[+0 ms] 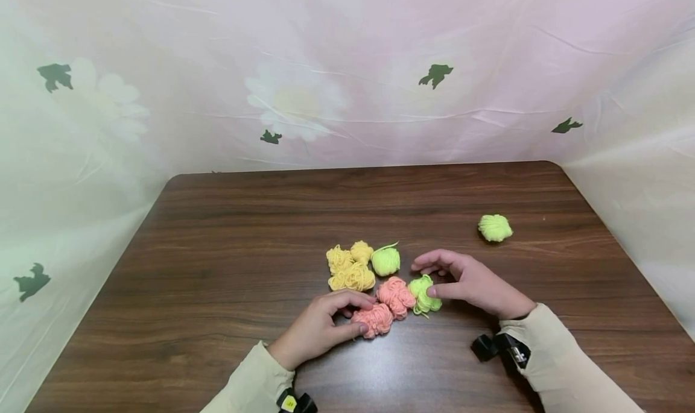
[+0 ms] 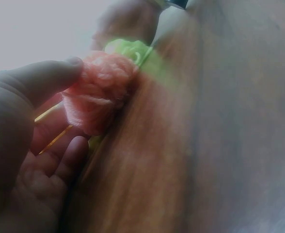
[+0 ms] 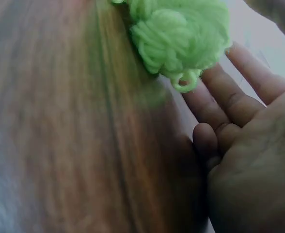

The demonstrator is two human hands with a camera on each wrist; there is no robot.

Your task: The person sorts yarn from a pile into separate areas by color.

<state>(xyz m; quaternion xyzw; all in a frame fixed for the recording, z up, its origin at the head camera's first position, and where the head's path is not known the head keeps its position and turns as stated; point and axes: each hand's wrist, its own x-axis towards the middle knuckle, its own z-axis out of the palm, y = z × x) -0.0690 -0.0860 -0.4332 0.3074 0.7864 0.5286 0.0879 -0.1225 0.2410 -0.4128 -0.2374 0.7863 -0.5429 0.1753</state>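
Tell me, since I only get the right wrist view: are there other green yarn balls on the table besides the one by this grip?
Observer: Yes, two: a green ball beside the yellow yarn, and a lone green ball farther right on the table.

Operator: And what is the left grip on?

Observer: The left grip holds the nearer pink ball between thumb and fingers.

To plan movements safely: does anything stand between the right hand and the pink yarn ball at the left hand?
Yes: a green ball beside the right hand, then another pink ball, nearer the left hand.
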